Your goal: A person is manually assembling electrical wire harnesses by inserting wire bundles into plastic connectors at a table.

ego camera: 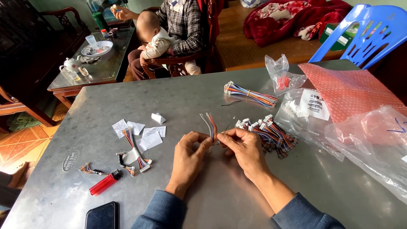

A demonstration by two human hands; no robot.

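Observation:
My left hand [189, 157] and my right hand [243, 147] meet over the middle of the grey metal table [220, 199]. Together they pinch a short multicoloured wire harness [209, 124] whose loose wire ends stick up away from me; its connector end is hidden between my fingers. Just right of my right hand lies a pile of similar harnesses with white connectors [268, 133]. A tied bundle of coloured wires [251, 93] lies farther back.
Left of my hands lie paper slips [146, 133], small harnesses [136, 152], a red lighter [104, 182] and a black phone [101, 216]. Clear plastic bags [369, 144] and pink bubble wrap [347, 87] cover the right side. A seated person holding a baby [169, 34] sits behind, by a blue chair [369, 34].

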